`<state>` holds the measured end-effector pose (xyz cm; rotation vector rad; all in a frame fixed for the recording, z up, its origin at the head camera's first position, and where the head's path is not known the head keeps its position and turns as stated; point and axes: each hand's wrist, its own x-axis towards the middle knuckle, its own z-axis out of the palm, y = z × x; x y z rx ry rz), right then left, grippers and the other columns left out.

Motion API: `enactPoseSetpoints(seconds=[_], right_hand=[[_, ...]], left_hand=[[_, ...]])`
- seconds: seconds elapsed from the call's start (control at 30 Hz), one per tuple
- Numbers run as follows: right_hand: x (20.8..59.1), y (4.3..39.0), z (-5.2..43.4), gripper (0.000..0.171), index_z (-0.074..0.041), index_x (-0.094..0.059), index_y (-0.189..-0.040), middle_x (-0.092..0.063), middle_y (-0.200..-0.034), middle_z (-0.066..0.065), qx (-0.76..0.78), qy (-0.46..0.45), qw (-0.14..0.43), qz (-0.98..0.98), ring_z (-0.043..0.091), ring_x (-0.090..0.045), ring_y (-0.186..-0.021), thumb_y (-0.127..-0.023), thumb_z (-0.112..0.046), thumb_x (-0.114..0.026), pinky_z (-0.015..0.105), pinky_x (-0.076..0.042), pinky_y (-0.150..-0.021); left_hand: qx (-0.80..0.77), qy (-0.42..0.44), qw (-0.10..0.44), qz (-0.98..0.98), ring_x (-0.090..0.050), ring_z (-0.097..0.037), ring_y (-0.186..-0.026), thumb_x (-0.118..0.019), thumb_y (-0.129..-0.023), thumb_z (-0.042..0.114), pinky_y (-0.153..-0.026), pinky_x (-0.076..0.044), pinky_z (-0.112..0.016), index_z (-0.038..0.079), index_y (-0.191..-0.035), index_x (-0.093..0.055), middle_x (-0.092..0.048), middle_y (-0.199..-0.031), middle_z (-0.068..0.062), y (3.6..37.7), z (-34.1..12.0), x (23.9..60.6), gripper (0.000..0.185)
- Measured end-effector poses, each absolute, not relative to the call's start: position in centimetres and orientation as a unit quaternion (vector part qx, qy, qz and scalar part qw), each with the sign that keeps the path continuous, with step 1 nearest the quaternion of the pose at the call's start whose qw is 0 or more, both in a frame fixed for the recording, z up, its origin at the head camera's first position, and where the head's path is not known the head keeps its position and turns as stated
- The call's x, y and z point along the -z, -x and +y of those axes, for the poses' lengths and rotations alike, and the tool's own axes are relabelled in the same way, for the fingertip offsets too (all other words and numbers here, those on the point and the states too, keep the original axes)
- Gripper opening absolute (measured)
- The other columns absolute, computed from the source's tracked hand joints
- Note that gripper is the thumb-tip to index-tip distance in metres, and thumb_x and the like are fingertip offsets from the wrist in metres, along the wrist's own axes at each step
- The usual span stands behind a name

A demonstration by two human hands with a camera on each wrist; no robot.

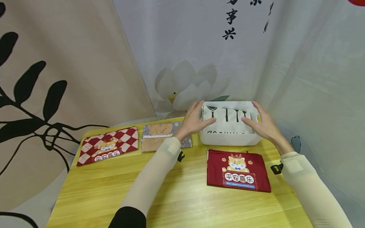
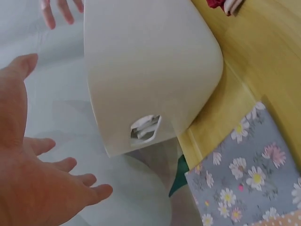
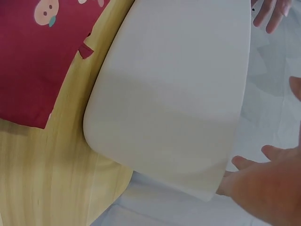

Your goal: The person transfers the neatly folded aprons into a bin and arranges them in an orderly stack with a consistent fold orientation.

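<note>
A white plastic bin (image 1: 229,140) stands at the table's far edge. A folded white cloth (image 1: 228,118) printed with black utensils lies in it. My left hand (image 1: 199,117) is spread at the bin's left rim, its thumb over the cloth. On the right rim my right hand (image 1: 256,118) mirrors it with straight fingers. In the left wrist view the left hand (image 2: 47,188) is open beside the bin's wall (image 2: 150,70). In the right wrist view the right hand (image 3: 268,188) is open next to the bin (image 3: 174,94).
A dark red cloth with a cartoon dragon (image 1: 238,171) lies in front of the bin. A grey floral and orange dotted cloth (image 1: 162,134) and a red-white checkered cloth (image 1: 108,145) lie to the left. Curtains hang close behind the yellow wooden table (image 1: 182,196).
</note>
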<state>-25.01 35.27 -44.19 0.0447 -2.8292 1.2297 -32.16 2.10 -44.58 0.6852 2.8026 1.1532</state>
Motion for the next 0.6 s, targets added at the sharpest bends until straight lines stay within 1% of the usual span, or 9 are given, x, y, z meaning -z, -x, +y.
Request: enactPoseSetpoints(seconds=[0.13,0.33,0.43,0.6], right_hand=[[44.2,24.7,34.9,0.101,-0.032,-0.006,-0.184,-0.011,-0.192,0.018,-0.389,-0.031,0.035,-0.920,0.057,-0.017,-0.173,-0.108,-0.058,-0.067,0.093,-0.021,-0.127],[44.2,23.8,34.6,0.099,-0.028,-0.013,-0.184,-0.019,-0.190,0.019,-0.368,-0.062,0.065,-0.926,0.055,-0.025,-0.171,-0.107,-0.051,-0.071,0.091,-0.025,-0.127],[44.2,23.3,34.4,0.099,-0.027,-0.015,-0.183,-0.022,-0.189,0.019,-0.360,-0.071,0.072,-0.927,0.055,-0.028,-0.170,-0.106,-0.050,-0.072,0.091,-0.027,-0.126],[44.3,22.6,34.3,0.099,-0.026,-0.017,-0.183,-0.024,-0.188,0.019,-0.355,-0.082,0.079,-0.928,0.055,-0.030,-0.168,-0.105,-0.049,-0.073,0.092,-0.029,-0.123]], left_hand=[[-0.365,-0.223,0.017,0.904,-0.012,-0.033,-0.180,-0.071,-0.097,0.076,-0.142,-0.023,-0.071,0.033,-0.183,-0.016,-0.011,-0.193,0.001,31.8,1.3,44.7,0.111],[-0.366,-0.221,0.020,0.904,-0.006,-0.037,-0.180,-0.068,-0.096,0.080,-0.141,-0.019,-0.076,0.039,-0.183,-0.013,-0.001,-0.194,0.002,30.9,0.1,44.7,0.111],[-0.365,-0.218,0.017,0.905,-0.006,-0.036,-0.181,-0.067,-0.095,0.082,-0.140,-0.019,-0.076,0.041,-0.182,-0.012,-0.001,-0.194,0.001,30.4,-0.4,44.6,0.111],[-0.361,-0.213,0.006,0.908,-0.009,-0.033,-0.181,-0.067,-0.095,0.083,-0.137,-0.025,-0.079,0.043,-0.182,-0.014,-0.005,-0.194,0.001,29.6,-1.3,44.5,0.109]])
